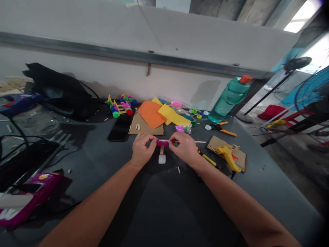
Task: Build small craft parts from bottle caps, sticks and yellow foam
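Dark grey table (164, 206) stands along a pale wall (102, 72), and both hands are over its middle part. Just between the two hands is a small wooden piece (161, 150), with a pink part (160, 143) on its far end and a white block (161, 159) on its near end. The right hand (185, 146) has thumb and finger clamped on a thin stick (200, 142), which lies across the pink part and seems to come out again to the right of this hand. The left hand (144, 149) has its fingertips together, closed, as it seems, on the left end of the same stick. I judge both stick and wooden piece very light; the stick is probably stiff, but so thin that strong pressing could snap it. Near its ends is the safer hold. The white block looks smooth, maybe slippery. Near the right hand, a yellow tool (208, 159) and then a glue gun (228, 156) limit sideways moving; the table's right edge is well beyond them. From both hands toward the body, between the forearms, is the widest room
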Tool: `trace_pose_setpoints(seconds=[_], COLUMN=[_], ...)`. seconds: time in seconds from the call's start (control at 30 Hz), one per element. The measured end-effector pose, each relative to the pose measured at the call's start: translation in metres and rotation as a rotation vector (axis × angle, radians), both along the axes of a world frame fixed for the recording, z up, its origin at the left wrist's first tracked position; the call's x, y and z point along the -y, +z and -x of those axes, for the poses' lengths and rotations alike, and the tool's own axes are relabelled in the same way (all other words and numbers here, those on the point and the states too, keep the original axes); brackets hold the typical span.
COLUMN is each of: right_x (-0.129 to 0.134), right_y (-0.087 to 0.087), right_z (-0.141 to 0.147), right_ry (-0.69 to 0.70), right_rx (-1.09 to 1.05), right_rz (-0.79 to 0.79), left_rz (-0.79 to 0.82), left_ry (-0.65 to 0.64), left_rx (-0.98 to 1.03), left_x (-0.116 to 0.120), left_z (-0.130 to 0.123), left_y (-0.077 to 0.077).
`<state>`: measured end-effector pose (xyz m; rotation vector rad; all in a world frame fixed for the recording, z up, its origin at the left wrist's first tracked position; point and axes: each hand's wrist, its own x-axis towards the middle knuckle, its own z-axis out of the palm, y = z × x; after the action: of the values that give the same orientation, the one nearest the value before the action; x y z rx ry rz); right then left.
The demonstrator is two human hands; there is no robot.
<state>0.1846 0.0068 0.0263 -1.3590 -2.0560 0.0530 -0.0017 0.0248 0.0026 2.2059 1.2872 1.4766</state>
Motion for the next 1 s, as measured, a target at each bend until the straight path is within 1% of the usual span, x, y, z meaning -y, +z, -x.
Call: trace_pose_setpoints(seconds=[0.73, 1.0], right_x=[0.0008, 0.0005], right_y=[0.0007, -0.0001], right_z=[0.0031, 0.0035], right_ry=[0.004, 0.006], right_rx=[0.006, 0.008], right_rz=[-0.020, -0.026], left_rz=[0.023, 0.045], left_ry=[-0.022, -0.064], left_rx=[-0.011, -0.031], left_x=[-0.0012, -0.0019], left_z=[0.0005, -0.0021], left_y=[-0.0009, -0.0013])
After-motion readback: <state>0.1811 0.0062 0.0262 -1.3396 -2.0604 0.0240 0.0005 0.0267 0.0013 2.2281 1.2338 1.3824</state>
